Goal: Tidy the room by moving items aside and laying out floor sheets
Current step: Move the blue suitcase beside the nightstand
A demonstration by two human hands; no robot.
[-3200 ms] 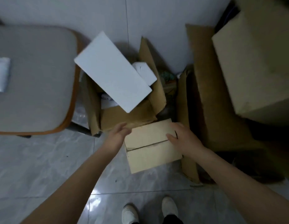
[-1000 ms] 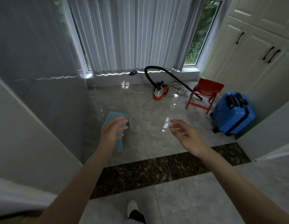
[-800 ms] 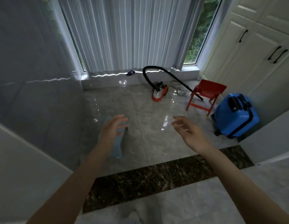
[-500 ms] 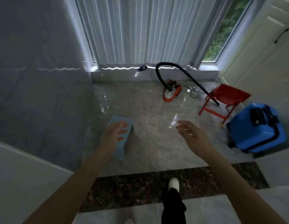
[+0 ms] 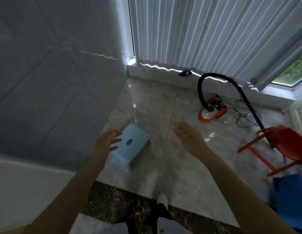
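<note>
A small light-blue plastic stool stands on the glossy marble floor near the grey tiled wall. My left hand hovers in the air in front of its left edge, fingers spread and holding nothing. My right hand is stretched out to the right of the stool, palm turned inward, fingers relaxed and empty. Neither hand touches the stool. No floor sheets are in view.
An orange vacuum with a black hose and loose cable lies by the window sill. A red chair stands at the right, a blue suitcase below it. Grey wall bounds the left; a dark threshold strip crosses underfoot.
I have left the cardboard boxes and turned into a window room. Over the last second I stepped forward and the view swung left; the stool looks nearer, both hands stay raised and empty.
</note>
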